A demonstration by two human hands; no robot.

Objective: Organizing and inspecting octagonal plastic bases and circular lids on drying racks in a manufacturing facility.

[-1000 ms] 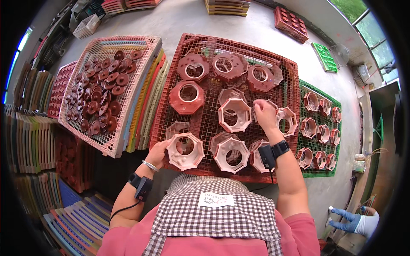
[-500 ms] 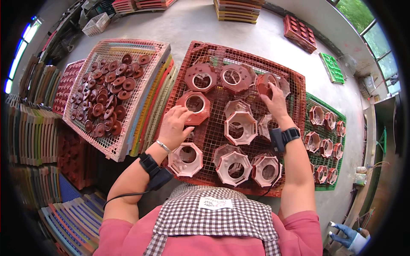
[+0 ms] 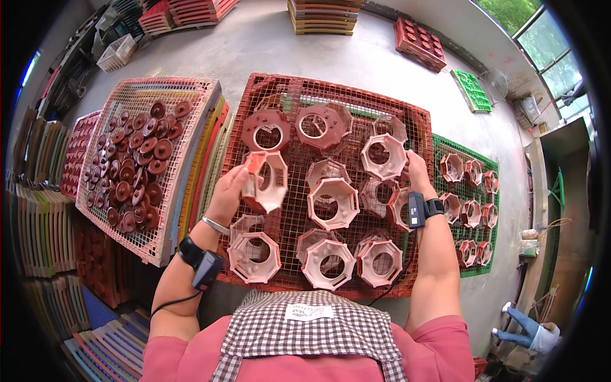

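My left hand (image 3: 228, 194) grips an octagonal ring-shaped piece (image 3: 280, 184), red-brown outside and pale inside, tilted up over the left of a red mesh rack (image 3: 289, 251). At the rack's right side, my right hand (image 3: 417, 173) has its fingers closed at the edge of another octagonal piece (image 3: 396, 148), pale inside showing upward. Several like pieces lie around them in rows, including a pale-side-up one (image 3: 348, 216) in the middle. Toward the far edge, two pieces show their red-brown faces, one at the left (image 3: 247, 130) and one beside it (image 3: 324, 141).
To the left, a pale mesh tray (image 3: 137, 232) on a stack of coloured trays holds many brown discs (image 3: 146, 145). A green rack (image 3: 480, 270) with smaller octagonal pieces lies at the right. Stacked trays (image 3: 323, 24) stand farther back; a person (image 3: 545, 337) is at the lower right.
The left and right pieces at my hands have been turned from red-brown face up to pale inside showing. My left hand has lifted and tilted its piece; the view has shifted a little.
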